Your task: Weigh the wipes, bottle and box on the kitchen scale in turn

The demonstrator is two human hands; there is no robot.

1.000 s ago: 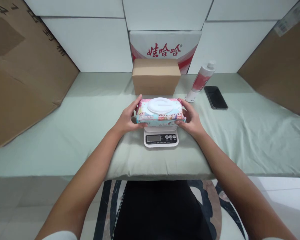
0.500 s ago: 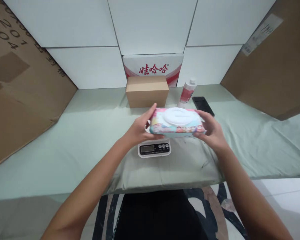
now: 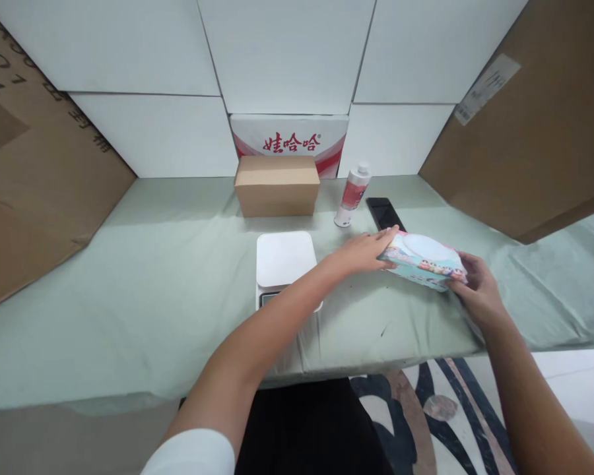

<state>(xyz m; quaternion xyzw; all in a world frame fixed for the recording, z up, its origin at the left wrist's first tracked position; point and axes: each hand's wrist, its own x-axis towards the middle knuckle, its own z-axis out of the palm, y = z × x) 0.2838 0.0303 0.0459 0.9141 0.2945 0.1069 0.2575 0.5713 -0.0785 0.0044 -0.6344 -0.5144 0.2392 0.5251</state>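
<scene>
In the head view, the person's left hand (image 3: 369, 253) and right hand (image 3: 478, 285) are pinching opposite ends of a wet-wipes pack (image 3: 422, 261) between thumb and fingers, holding it right of the digital kitchen scale (image 3: 286, 257), near the smartphone (image 3: 383, 212), while the left forearm (image 3: 262, 336) is partly hiding the scale.
</scene>
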